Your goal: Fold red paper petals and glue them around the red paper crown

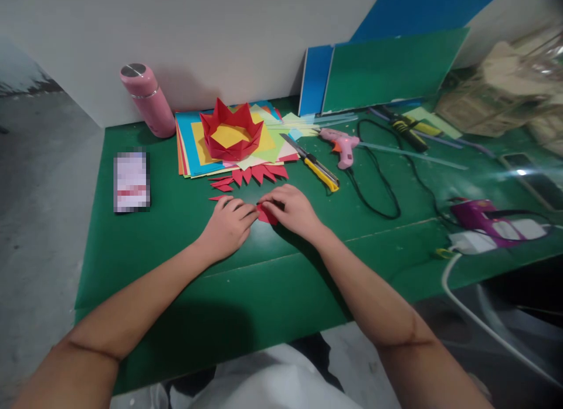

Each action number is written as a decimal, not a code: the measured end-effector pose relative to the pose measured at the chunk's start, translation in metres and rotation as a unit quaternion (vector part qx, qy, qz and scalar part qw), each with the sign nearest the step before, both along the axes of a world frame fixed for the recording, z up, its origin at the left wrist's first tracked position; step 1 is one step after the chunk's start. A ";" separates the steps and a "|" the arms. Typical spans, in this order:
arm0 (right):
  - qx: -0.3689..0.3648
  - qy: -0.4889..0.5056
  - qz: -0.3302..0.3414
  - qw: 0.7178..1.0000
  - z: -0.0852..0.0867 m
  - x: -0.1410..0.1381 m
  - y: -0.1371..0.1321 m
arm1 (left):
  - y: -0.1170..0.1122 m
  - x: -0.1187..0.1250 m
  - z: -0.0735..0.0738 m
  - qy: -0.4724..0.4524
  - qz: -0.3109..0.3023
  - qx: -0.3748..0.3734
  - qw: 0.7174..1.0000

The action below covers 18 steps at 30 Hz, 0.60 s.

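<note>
A small piece of folded red paper lies on the green table between my hands. My right hand pinches its upper right part between thumb and curled fingers. My left hand rests palm down on the table, fingers stretched out, with fingertips at the paper's left edge. Just beyond my hands are several pointed red folded paper pieces, some in a row. A single slim red piece lies by my left fingers. Behind them, a ring of folded red paper with points stands on stacked coloured paper sheets.
A yellow utility knife and a pink glue gun with a black cord lie right of the paper. A pink bottle and a phone stand left. Rightward are a power strip, a purple object and clear glue sticks.
</note>
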State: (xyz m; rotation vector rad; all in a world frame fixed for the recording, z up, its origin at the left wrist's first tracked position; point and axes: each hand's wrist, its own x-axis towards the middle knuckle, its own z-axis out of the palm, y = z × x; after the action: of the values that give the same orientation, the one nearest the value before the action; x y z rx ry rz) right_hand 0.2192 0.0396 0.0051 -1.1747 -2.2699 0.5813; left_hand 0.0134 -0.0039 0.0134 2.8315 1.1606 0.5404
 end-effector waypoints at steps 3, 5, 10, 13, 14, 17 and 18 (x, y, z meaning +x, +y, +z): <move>-0.006 -0.003 0.007 1.000 0.000 0.001 0.001 | 0.000 0.000 0.000 0.003 0.000 -0.001 1.000; -0.005 -0.002 0.014 1.000 0.000 0.001 0.001 | -0.001 0.000 0.001 0.002 0.004 0.001 1.000; 0.020 0.000 0.034 0.999 0.002 0.001 0.001 | -0.001 0.000 0.002 0.007 0.013 0.012 1.000; 0.047 -0.015 0.051 0.997 0.003 0.001 0.001 | -0.001 0.000 0.002 0.010 0.014 0.010 1.000; 0.052 -0.016 0.059 0.997 0.003 0.001 0.001 | -0.001 0.000 0.001 0.010 0.015 0.009 1.000; 0.045 -0.006 0.083 0.995 0.003 0.003 0.001 | -0.002 0.001 0.000 0.009 0.018 0.008 1.000; 0.041 -0.002 0.090 0.995 0.002 0.003 0.001 | -0.002 0.001 0.000 0.009 0.020 0.008 1.000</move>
State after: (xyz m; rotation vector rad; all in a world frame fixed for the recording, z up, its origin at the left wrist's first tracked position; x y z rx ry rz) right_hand 0.2226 0.0404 0.0074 -0.9388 -2.3955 0.5485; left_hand 0.0145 -0.0058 0.0136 2.8372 1.2236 0.5307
